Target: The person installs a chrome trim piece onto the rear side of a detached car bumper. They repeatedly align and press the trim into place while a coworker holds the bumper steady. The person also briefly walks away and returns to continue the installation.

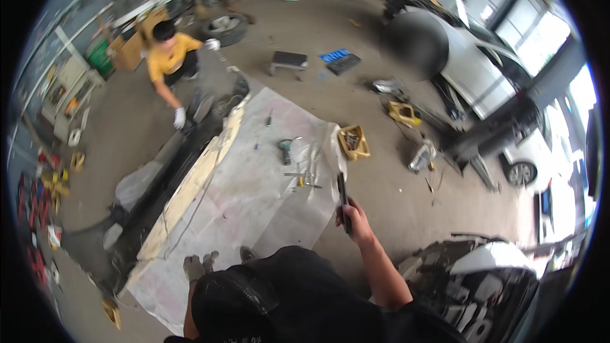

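R hand (358, 223) clamped round slim dark obj. (344, 192)
L hand (194, 267) apart, grip unclear; power tool (285, 151) on sheet (244, 190), prob. for reach.

The floor (356, 105) has a dull brown-grey colour and looks rather stained; at the left side there is a blue-grey wall (79, 7), and near it stands a pale cabinet (75, 63) with open front; a low stool (290, 59) with dark top is placed on the farther floor; at the right, strong white light enters through bright window openings (548, 41), near which rises a thick dark grey post (540, 91); the left side appears dimmer.
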